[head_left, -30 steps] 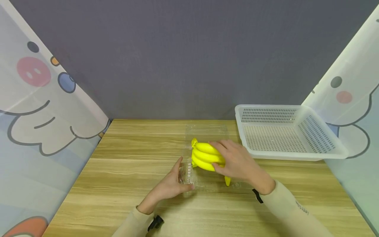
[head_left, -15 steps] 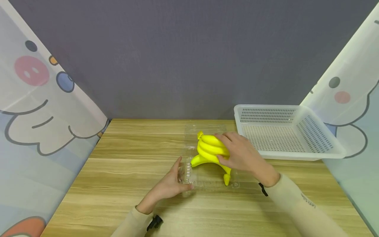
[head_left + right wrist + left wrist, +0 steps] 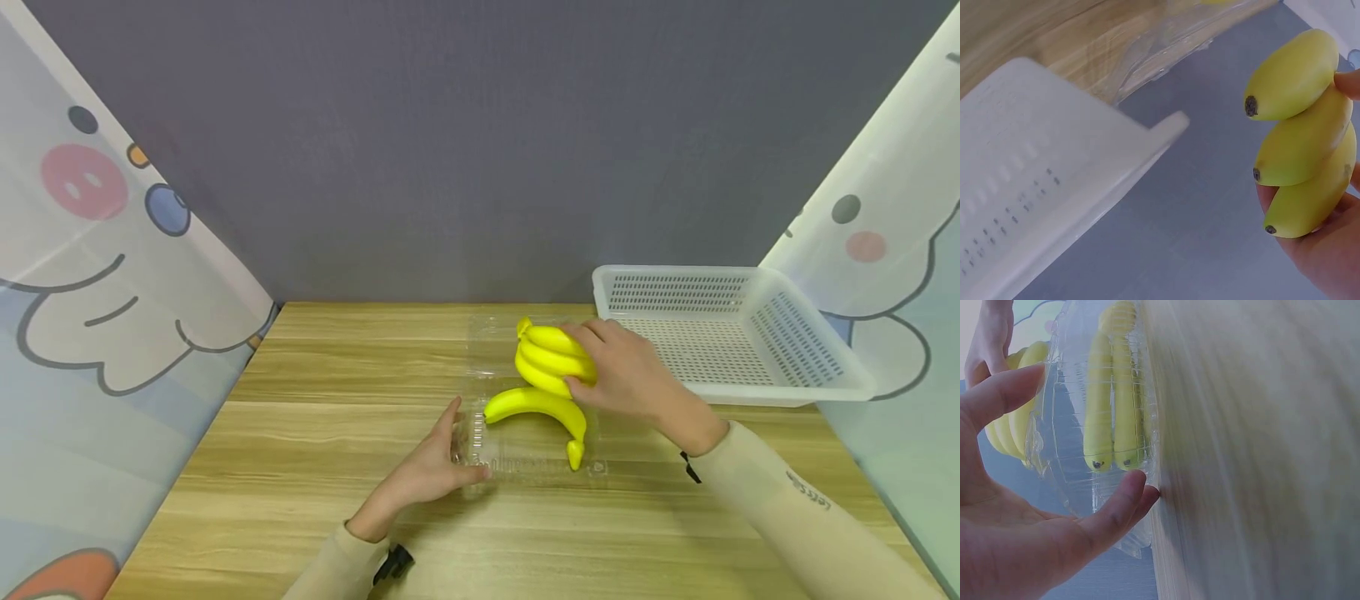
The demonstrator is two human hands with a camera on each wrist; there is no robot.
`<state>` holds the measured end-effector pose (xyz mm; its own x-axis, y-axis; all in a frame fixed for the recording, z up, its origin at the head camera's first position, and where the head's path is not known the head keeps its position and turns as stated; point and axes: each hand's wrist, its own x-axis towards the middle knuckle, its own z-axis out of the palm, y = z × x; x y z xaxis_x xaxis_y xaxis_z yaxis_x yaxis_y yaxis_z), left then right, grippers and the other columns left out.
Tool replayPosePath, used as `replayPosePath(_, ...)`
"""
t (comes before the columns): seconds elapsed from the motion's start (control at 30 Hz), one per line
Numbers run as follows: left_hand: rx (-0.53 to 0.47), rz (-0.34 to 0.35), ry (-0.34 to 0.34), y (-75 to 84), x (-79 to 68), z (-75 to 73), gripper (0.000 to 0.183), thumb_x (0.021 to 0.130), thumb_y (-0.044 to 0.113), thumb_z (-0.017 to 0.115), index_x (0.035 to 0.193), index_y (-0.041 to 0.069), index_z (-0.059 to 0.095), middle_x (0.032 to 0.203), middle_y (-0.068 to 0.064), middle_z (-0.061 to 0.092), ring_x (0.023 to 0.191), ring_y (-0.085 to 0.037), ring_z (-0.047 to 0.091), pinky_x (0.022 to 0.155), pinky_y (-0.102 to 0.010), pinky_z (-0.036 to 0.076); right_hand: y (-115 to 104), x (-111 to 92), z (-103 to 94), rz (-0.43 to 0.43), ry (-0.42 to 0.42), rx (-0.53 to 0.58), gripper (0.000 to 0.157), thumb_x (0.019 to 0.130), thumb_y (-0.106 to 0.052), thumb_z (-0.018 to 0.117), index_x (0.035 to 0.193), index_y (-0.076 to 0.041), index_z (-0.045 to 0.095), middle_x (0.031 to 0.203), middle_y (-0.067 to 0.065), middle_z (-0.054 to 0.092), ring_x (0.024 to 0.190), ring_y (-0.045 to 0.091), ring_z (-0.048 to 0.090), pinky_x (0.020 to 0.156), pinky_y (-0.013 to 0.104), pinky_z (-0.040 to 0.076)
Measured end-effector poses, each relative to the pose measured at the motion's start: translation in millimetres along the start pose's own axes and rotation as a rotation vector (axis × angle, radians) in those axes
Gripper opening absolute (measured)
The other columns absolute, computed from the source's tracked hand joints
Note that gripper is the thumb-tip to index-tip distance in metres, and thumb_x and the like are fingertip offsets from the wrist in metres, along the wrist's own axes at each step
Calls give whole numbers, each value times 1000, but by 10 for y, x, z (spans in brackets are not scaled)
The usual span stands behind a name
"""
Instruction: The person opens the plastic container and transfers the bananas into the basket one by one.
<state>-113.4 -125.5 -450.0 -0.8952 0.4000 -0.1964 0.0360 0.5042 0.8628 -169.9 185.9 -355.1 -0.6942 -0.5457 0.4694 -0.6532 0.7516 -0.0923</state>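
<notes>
My right hand [image 3: 626,371] grips a bunch of yellow bananas [image 3: 551,362] above the back part of a clear plastic clamshell box [image 3: 540,471]. In the right wrist view the bunch [image 3: 1300,144] shows several dark tips, with fingers wrapped behind and at its side. Other bananas [image 3: 536,404] lie inside the box, their stem end toward the front right; through the box wall the left wrist view shows two of these bananas [image 3: 1099,412] side by side. Thumb and fingers of my left hand [image 3: 427,471] hold the front left corner of the box.
A white perforated plastic basket [image 3: 750,392] stands at the back right, close to my right hand. All this sits on a wood-grain table [image 3: 345,433] against a grey back wall [image 3: 450,167]. Cartoon-printed panels [image 3: 97,275] border both sides.
My right hand has lifted the bunch off the other bananas, moving it back and right. The lower bananas now show fully in the box. My left hand stays at the box corner.
</notes>
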Motion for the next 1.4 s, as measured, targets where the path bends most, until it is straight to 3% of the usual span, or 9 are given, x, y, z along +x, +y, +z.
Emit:
replayPosePath(0.17, -5, -3, 2, 8, -6, -4, 121, 83, 35, 84, 163, 8, -2, 163, -25, 23, 139, -50, 38, 106, -63, 43, 80, -18, -50, 61, -51, 1, 62, 76, -28, 82, 130, -4, 61, 113, 12, 65, 95, 30, 62, 65, 45, 56)
replayPosePath(0.33, -5, -4, 3, 6, -2, -3, 121, 83, 34, 84, 163, 8, -2, 163, -24, 23, 139, -49, 39, 106, -63, 43, 170, -52, -88, 100, -80, -23, 64, 78, -28, 81, 133, -4, 60, 109, 11, 63, 90, 27, 59, 62, 43, 53)
replayPosePath(0.67, -6, 3, -6, -11, 14, 7, 122, 83, 35, 85, 163, 8, -3, 164, -23, 23, 138, -49, 40, 105, -62, 44, 342, -106, -143, 114, -70, -67, 63, 79, -27, 80, 133, -4, 59, 105, 12, 62, 81, 27, 57, 57, 42, 51)
replayPosePath(0.83, -8, -5, -4, -1, 6, 6, 122, 82, 35, 85, 163, 8, -3, 163, -23, 24, 138, -48, 40, 106, -61, 44, 422, -108, -181, 149, -85, -80, 60, 80, -26, 79, 132, -4, 59, 98, 10, 60, 78, 26, 54, 56, 41, 50)
replayPosePath(1.07, -10, -14, 0, -6, 16, 3, 123, 82, 36, 85, 163, 8, -2, 163, -22, 24, 139, -47, 41, 107, -60, 43, 515, -134, -226, 200, -101, -97, 64, 80, -27, 79, 135, -4, 58, 105, 13, 63, 84, 28, 57, 62, 45, 53)
replayPosePath(1.4, -12, -8, -5, -13, 10, 3, 122, 82, 35, 85, 163, 8, -3, 164, -22, 24, 138, -49, 41, 106, -60, 44, 682, -218, -293, 287, -121, -103, 66, 81, -28, 78, 137, -2, 55, 101, 14, 60, 79, 27, 53, 57, 43, 50)
